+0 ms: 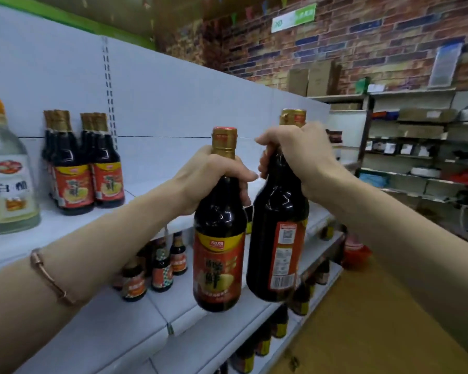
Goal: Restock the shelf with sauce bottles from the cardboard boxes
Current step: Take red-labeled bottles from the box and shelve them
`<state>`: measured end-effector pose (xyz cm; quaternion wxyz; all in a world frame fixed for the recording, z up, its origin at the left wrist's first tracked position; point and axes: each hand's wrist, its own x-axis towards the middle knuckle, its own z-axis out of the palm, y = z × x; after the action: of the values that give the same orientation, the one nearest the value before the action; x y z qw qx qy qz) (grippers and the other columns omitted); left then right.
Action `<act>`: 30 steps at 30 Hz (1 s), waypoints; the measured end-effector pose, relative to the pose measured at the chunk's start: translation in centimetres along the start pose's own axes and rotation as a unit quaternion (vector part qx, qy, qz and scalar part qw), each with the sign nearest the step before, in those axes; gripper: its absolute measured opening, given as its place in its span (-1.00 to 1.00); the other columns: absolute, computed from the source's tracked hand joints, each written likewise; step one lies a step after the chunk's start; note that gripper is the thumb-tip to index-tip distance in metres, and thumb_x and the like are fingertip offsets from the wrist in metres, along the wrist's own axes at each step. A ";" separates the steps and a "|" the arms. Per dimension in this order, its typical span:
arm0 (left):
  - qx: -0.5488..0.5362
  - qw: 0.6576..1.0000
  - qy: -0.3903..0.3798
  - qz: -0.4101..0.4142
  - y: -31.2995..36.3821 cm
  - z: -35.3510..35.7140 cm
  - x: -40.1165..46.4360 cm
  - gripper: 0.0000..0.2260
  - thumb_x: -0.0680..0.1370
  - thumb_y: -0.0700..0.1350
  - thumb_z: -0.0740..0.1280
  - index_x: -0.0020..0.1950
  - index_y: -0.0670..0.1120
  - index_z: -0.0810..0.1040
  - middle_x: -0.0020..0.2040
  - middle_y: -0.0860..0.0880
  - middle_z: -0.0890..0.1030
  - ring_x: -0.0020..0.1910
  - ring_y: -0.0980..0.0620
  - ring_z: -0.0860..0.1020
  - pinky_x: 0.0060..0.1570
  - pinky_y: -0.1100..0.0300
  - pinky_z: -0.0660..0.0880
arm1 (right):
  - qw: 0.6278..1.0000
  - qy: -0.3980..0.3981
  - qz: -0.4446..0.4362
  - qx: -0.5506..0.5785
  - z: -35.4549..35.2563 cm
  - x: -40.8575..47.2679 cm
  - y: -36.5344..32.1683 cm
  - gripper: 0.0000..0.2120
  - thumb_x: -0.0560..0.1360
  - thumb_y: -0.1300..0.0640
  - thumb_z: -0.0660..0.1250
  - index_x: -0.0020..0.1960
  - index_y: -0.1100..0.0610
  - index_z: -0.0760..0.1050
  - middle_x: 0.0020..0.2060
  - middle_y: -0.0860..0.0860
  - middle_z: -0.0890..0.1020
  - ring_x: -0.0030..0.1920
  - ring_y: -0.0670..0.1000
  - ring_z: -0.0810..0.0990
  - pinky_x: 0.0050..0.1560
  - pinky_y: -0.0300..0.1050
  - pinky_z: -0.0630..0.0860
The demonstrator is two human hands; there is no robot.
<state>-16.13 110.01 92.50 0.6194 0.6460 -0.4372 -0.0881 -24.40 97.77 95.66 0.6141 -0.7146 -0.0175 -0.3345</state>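
Observation:
My left hand (211, 176) grips the neck of a dark sauce bottle (219, 255) with a red and yellow label and a gold cap. My right hand (297, 155) grips the neck of a second dark sauce bottle (277, 238), its barcode side turned towards me. Both bottles hang upright in the air in front of the white shelf (73, 228). On that shelf to the left stand several matching sauce bottles (84, 168) in two short rows.
A large pale vinegar bottle (7, 174) stands at the far left of the shelf. Small dark bottles (157, 268) sit on the lower shelf. Further racks with boxes (422, 147) line the brick wall on the right. A red basket (355, 252) sits on the floor.

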 end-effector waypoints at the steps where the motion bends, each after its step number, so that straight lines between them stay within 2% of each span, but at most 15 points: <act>1: 0.003 1.000 0.015 -0.007 -0.4 -0.8 0.7 -0.85 0.27 -0.23 0.36 -0.52 -0.16 0.51 -0.49 -0.19 0.53 -0.45 -0.15 0.55 -0.21 0.09 0.52 | 1.000 -0.018 -0.004 0.014 0.6 1.5 0.6 -0.74 0.41 0.33 0.35 -0.44 0.27 0.43 -0.57 0.13 0.49 -0.54 0.07 0.47 -0.47 -0.16 0.44; 6: 0.038 0.994 0.100 -0.021 -2.3 -4.8 3.5 -0.86 0.28 -0.25 0.36 -0.49 -0.19 0.49 -0.49 -0.18 0.52 -0.45 -0.14 0.52 -0.25 0.14 0.53 | 0.991 -0.113 -0.012 0.076 3.8 8.3 3.9 -0.76 0.41 0.32 0.35 -0.42 0.26 0.43 -0.55 0.14 0.50 -0.53 0.08 0.48 -0.46 -0.16 0.47; 10: 0.065 0.981 0.181 -0.037 -3.3 -7.6 5.1 -0.85 0.31 -0.28 0.38 -0.45 -0.22 0.48 -0.46 -0.19 0.51 -0.42 -0.15 0.51 -0.22 0.10 0.53 | 0.974 -0.200 -0.006 0.109 6.6 13.3 6.0 -0.77 0.40 0.32 0.37 -0.41 0.26 0.43 -0.55 0.14 0.50 -0.52 0.09 0.48 -0.43 -0.13 0.47; 16: 0.101 0.950 0.289 -0.059 -1.9 -11.8 7.8 -0.86 0.23 -0.27 0.33 -0.53 -0.15 0.48 -0.50 -0.17 0.45 -0.47 -0.13 0.47 -0.32 0.13 0.52 | 0.935 -0.303 -0.018 0.182 11.7 19.3 7.0 -0.75 0.40 0.33 0.37 -0.42 0.25 0.42 -0.58 0.11 0.47 -0.54 0.08 0.43 -0.43 -0.12 0.46; 20: 0.121 0.928 0.343 -0.076 -0.7 -14.5 8.1 -0.85 0.23 -0.29 0.34 -0.53 -0.16 0.47 -0.49 -0.17 0.43 -0.45 -0.13 0.47 -0.29 0.12 0.51 | 0.915 -0.338 -0.009 0.218 15.7 21.5 6.7 -0.78 0.40 0.34 0.36 -0.39 0.25 0.43 -0.58 0.10 0.46 -0.58 0.07 0.41 -0.43 -0.12 0.46; 24: 0.145 0.909 0.383 -0.076 -1.0 -18.0 7.7 -0.74 0.37 -0.36 0.27 -0.52 -0.18 0.45 -0.50 -0.17 0.44 -0.48 -0.12 0.46 -0.31 0.15 0.51 | 0.898 -0.360 0.022 0.252 19.6 22.8 7.8 -0.77 0.42 0.35 0.33 -0.37 0.23 0.38 -0.53 0.12 0.42 -0.57 0.06 0.41 -0.47 -0.18 0.43; 26: 0.161 0.902 0.394 -0.069 -1.4 -20.0 7.2 -0.71 0.40 -0.37 0.28 -0.52 -0.18 0.45 -0.50 -0.16 0.45 -0.48 -0.11 0.46 -0.30 0.14 0.53 | 0.899 -0.358 0.032 0.250 21.6 23.2 8.5 -0.75 0.43 0.35 0.33 -0.39 0.21 0.37 -0.52 0.12 0.42 -0.55 0.06 0.41 -0.46 -0.17 0.42; 30: 0.176 0.886 0.425 -0.062 -2.5 -23.2 5.9 -0.78 0.40 -0.38 0.30 -0.44 -0.22 0.43 -0.48 -0.18 0.45 -0.48 -0.12 0.48 -0.27 0.08 0.54 | 0.915 -0.335 0.030 0.225 25.1 23.3 10.6 -0.72 0.42 0.36 0.34 -0.44 0.22 0.40 -0.53 0.13 0.44 -0.55 0.07 0.42 -0.45 -0.15 0.43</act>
<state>3.77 122.46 97.81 0.6151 0.7460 -0.0992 0.2351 9.73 108.53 97.60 0.7264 -0.6282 -0.2753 -0.0444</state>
